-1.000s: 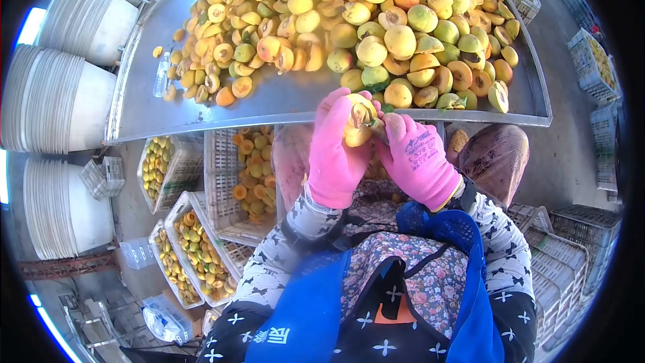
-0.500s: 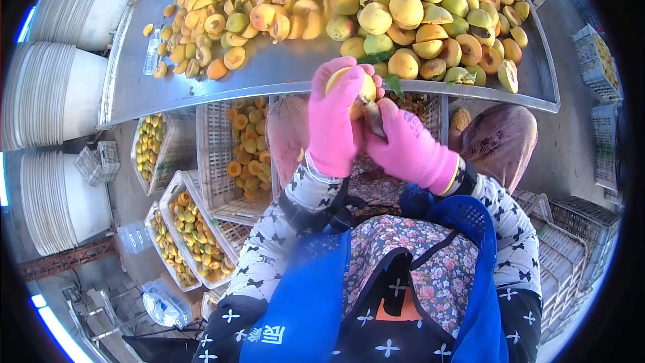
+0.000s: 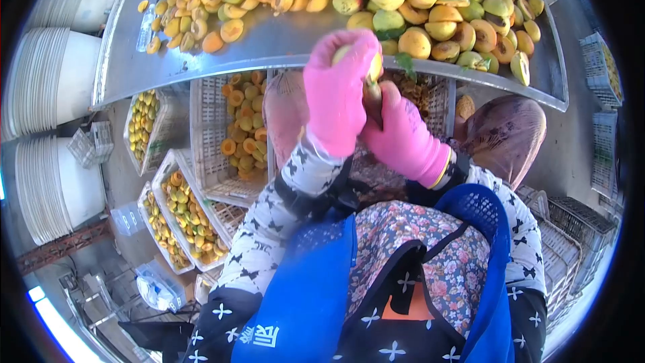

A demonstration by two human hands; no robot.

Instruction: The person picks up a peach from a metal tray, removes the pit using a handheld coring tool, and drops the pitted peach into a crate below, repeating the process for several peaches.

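Observation:
Both of my hands wear pink gloves and meet in front of the metal table's near edge. My left hand [image 3: 334,91] is wrapped around a yellow-green fruit [image 3: 371,66], of which only a sliver shows past the fingers. My right hand [image 3: 403,136] presses against the fruit from below right and seems to hold a small dark tool, mostly hidden between the gloves. A big heap of yellow, green and orange fruit [image 3: 416,10], whole and halved, lies just beyond my hands.
The metal table [image 3: 269,44] has a raised rim. White plastic crates [image 3: 215,161] of fruit stand below it to the left, stacked white tubs [image 3: 47,87] farther left. A brown sack [image 3: 500,138] sits at right, more crates [image 3: 601,67] beyond.
My hands have risen toward the table edge with the fruit. My left hand has turned over the fruit and now covers most of it.

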